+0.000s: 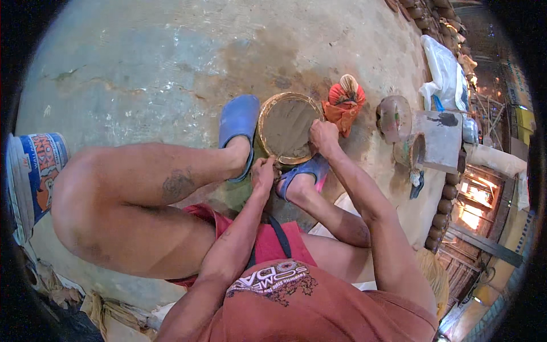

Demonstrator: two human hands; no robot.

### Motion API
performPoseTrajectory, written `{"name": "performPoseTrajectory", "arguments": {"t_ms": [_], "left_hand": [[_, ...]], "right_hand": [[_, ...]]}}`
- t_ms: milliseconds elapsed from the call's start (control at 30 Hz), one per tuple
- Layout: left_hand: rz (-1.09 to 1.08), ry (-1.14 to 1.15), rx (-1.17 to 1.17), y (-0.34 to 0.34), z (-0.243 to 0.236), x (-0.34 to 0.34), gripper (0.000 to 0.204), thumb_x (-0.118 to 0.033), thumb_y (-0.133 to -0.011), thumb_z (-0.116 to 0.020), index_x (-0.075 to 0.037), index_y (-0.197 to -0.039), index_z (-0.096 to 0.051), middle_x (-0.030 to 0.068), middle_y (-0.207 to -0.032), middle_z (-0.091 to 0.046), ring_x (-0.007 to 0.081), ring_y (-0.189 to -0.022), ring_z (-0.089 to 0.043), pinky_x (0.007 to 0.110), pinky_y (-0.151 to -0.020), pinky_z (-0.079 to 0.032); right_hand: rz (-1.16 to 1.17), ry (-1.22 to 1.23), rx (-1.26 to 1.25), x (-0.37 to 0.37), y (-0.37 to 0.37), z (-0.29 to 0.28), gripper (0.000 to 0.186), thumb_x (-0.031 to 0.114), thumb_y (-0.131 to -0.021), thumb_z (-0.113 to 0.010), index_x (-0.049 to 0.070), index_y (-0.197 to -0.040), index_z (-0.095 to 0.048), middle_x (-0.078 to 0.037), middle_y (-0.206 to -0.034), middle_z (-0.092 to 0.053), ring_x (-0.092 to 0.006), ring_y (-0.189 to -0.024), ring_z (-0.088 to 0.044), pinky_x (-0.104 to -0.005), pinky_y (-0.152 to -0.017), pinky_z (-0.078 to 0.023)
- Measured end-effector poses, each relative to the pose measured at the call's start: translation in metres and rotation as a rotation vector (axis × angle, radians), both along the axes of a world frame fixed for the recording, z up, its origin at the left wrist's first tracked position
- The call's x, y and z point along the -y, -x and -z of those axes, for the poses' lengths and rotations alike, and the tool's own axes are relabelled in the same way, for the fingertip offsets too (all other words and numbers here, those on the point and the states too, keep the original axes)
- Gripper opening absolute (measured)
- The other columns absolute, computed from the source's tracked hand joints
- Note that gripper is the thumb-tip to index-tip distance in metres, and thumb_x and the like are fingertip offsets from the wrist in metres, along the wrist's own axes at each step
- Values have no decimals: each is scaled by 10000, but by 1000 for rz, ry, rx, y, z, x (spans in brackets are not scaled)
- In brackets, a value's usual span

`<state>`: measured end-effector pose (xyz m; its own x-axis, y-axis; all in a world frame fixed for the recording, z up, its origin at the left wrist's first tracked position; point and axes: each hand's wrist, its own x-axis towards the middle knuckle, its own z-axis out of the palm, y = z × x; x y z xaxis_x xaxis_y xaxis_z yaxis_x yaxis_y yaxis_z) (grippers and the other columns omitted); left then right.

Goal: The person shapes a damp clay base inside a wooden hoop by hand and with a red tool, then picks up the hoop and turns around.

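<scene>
A round, shallow vessel (261,126) with a tan rim sits on the floor between my feet, filled with smooth grey-brown clay (292,128). My left hand (264,174) is closed at the near left of the rim, fingertips touching it. A small dark lump shows beside those fingers; what they pinch is hard to see. On the right side of the rim rests my right hand (324,137), its fingers curled into a fist over the edge. Whatever that fist holds, if anything, is hidden. Just beyond it lies an orange cloth bundle (343,108) tied with a dark band.
Blue clogs (238,122) on my feet flank the vessel. A bucket (37,176) stands at far left. To the right are a rounded pot (394,118), a bowl (409,150) and a grey slab (439,139). Several dark pots (446,206) line the floor's right edge, near a white plastic sheet (443,71).
</scene>
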<state>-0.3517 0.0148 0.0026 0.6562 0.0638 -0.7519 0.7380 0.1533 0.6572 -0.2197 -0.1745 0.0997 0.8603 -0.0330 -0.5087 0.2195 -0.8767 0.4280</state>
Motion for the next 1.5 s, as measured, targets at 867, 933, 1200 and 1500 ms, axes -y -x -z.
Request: {"name": "performPoseTrajectory", "arguments": {"t_ms": [867, 933, 1200, 1500], "left_hand": [[218, 5, 62, -6, -34, -18, 363, -361, -879, -675, -12, -855, -775, 160, -779, -734, 200, -758, -687, 376, -730, -521], [179, -1, 17, -4, -33, -15, 370, -357, -878, -668, -4, -823, -763, 158, -779, -737, 214, -776, -701, 391, -745, -524], [223, -258, 110, -20, -45, -2, 482, -454, -933, -606, 22, -946, -679, 301, -967, -692, 456, -948, -655, 505, -861, -485], [256, -14, 189, 11, -28, -15, 495, -493, -957, -619, -21, -990, -766, 178, -938, -755, 290, -896, -702, 434, -830, -506]], "right_hand": [[94, -142, -322, -34, 34, -63, 218, 213, -887, -671, 96, -1010, -807, -165, -1046, -776, -334, -963, -765, -458, -797, -612], [214, -127, 54, -21, 29, -40, 210, 182, -903, -648, 102, -1002, -816, -139, -1031, -785, -322, -960, -769, -444, -796, -615], [176, -184, -128, -68, 51, -12, 209, 213, -864, -650, 88, -931, -804, -168, -1004, -779, -340, -894, -772, -460, -783, -616], [92, -372, -635, -78, 73, -28, 211, 217, -816, -712, 50, -927, -775, -189, -977, -772, -378, -912, -757, -480, -769, -612]]}}
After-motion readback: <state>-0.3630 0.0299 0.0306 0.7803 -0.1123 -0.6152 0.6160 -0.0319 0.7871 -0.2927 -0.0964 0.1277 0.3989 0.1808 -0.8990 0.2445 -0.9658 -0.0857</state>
